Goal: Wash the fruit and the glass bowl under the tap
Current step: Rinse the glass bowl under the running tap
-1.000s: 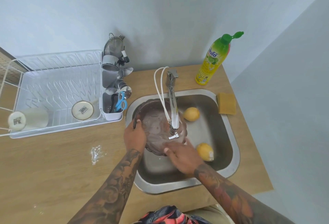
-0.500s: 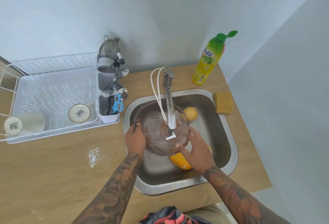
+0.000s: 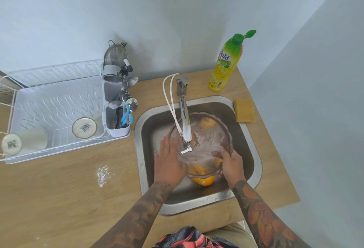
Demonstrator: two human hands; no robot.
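Head view: wooden counter (image 3: 59,188), steel sink (image 3: 254,161); left hand (image 3: 169,161) flat, right hand (image 3: 231,164) gripping glass bowl (image 3: 204,149).

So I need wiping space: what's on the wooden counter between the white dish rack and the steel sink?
Head view: only a white powder smear on the wooden counter between them.

Pale walls (image 3: 177,11), wooden countertop (image 3: 59,188)
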